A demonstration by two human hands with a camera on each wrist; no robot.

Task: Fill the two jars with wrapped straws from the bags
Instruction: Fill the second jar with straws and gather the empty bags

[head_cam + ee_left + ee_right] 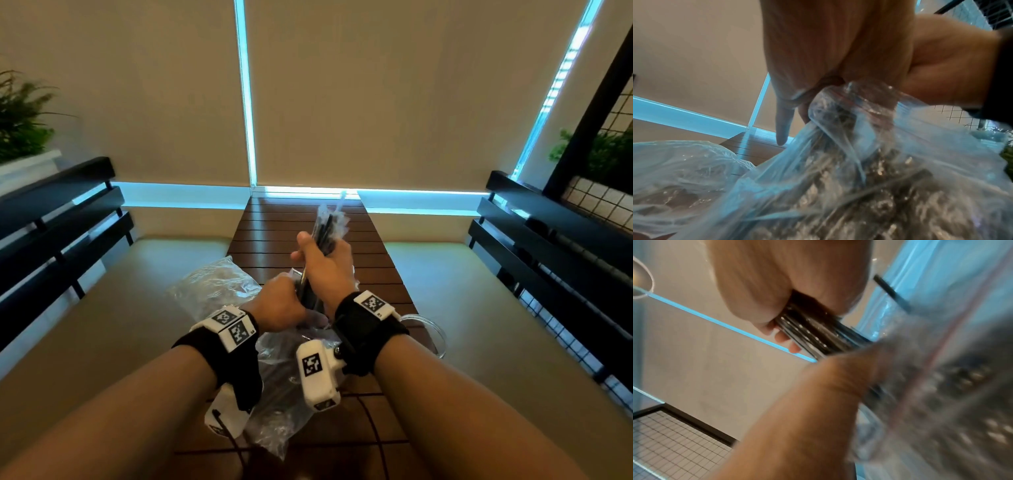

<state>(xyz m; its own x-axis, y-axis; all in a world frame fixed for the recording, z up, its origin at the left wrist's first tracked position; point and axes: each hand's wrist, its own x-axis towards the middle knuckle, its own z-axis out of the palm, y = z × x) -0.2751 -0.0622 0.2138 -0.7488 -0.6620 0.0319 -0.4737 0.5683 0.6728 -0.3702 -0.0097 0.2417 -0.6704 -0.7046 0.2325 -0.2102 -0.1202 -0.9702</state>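
I see the right hand (pixel 327 263) fisted round a bundle of wrapped straws (pixel 329 228), lifted over mid bench (pixel 383 274). Left hand (pixel 282 301) pinches the mouth of the bag (pixel 859 162) just below. 2nd bag (pixel 212 286) lies at the bench's left edge; jar (pixel 435 334) rim by the right edge.

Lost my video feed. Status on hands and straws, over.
Right hand grips straw bundle, half out. Left hand holds bag mouth. Jar rim behind right wrist. Nothing blocking.
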